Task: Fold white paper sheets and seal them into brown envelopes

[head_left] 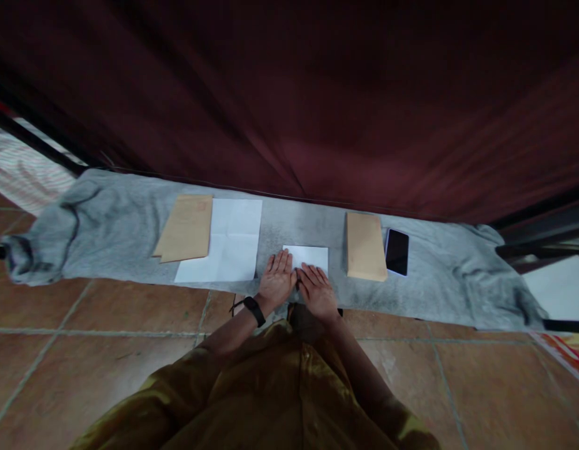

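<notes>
A small folded sheet of white paper (311, 255) lies on the grey cloth in front of me. My left hand (276, 278) rests flat on its left part, fingers stretched out. Beside it, my right hand (316, 289) presses on the paper's near edge with the fingers extended and the palm down. The two hands nearly meet at the thumbs and cover the near side of the paper. To the left lie larger white sheets (236, 240) with crease lines, partly under brown envelopes (189, 226). A stack of brown envelopes (366, 245) sits to the right.
A phone (397, 252) with a dark screen lies right of the envelope stack. The grey cloth (125, 231) covers a long narrow surface, bunched at both ends. A dark red curtain (308, 112) hangs along its far edge. Tiled floor (144, 344) shows on the near side.
</notes>
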`<state>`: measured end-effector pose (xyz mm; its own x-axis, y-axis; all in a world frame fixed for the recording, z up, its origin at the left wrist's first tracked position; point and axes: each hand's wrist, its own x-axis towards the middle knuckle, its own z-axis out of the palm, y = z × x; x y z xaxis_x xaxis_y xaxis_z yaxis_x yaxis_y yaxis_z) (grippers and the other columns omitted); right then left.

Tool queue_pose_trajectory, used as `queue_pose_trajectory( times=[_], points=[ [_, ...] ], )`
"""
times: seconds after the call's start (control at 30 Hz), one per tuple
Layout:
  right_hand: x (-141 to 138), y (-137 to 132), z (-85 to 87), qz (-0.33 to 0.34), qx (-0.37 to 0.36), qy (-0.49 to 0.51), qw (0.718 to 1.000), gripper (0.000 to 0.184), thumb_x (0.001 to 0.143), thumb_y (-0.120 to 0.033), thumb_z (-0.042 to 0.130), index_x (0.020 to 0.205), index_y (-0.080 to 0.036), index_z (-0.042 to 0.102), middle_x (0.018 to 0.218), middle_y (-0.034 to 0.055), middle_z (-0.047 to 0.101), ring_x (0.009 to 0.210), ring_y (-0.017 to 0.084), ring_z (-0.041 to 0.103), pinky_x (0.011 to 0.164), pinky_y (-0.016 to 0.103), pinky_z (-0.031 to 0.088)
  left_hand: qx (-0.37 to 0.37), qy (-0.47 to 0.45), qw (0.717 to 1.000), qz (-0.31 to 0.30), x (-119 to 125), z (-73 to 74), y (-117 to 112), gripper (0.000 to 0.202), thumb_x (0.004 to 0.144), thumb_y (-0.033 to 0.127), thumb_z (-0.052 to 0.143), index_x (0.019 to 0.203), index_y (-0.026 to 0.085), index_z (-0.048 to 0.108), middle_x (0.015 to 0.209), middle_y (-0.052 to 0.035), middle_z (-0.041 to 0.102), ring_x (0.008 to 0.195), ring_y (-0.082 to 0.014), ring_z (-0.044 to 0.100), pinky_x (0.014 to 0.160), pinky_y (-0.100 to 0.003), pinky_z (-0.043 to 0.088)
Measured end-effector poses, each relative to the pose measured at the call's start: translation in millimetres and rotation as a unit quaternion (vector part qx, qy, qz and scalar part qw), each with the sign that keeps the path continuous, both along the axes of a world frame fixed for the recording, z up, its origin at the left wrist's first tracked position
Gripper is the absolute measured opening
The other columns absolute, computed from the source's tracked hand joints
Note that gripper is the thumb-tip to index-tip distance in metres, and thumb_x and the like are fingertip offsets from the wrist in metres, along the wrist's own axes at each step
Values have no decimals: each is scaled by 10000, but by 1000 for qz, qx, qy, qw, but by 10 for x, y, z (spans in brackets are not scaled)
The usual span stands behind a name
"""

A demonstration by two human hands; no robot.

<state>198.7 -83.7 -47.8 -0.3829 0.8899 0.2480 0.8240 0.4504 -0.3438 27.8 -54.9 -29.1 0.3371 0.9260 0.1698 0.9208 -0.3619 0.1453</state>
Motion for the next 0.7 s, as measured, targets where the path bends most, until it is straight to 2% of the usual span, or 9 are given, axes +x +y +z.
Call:
queue_pose_trajectory(
  times=[0.23,0.5,0.7],
  points=[
    [-11,-11,37,-4,-2,15,1000,397,1047,-292,435,1399,-203,596,1494,58,543,1414,231,467,1222,453,331,6,-1,1000,14,13,-29,137,527,1011,277,359,1458,18,464,1551,-213,435,1489,-292,346,1241,-500,258],
    [58,77,1,3,-14,94,995,438,1060,-291,351,1407,-153,579,1442,99,592,1386,204,498,1201,441,383,6,-19,998,-65,-2,-71,-191,524,1017,264,366,1503,76,422,1588,-150,404,1508,-244,311,1248,-444,277],
    [40,136,49,27,-21,28,999,470,1061,-343,374,1475,-163,502,1528,99,500,1450,220,413,1219,458,342,-13,-2,997,-73,-18,-83,-235,556,1011,311,399,1501,50,422,1591,-168,388,1520,-252,279,1255,-458,254]
  ],
)
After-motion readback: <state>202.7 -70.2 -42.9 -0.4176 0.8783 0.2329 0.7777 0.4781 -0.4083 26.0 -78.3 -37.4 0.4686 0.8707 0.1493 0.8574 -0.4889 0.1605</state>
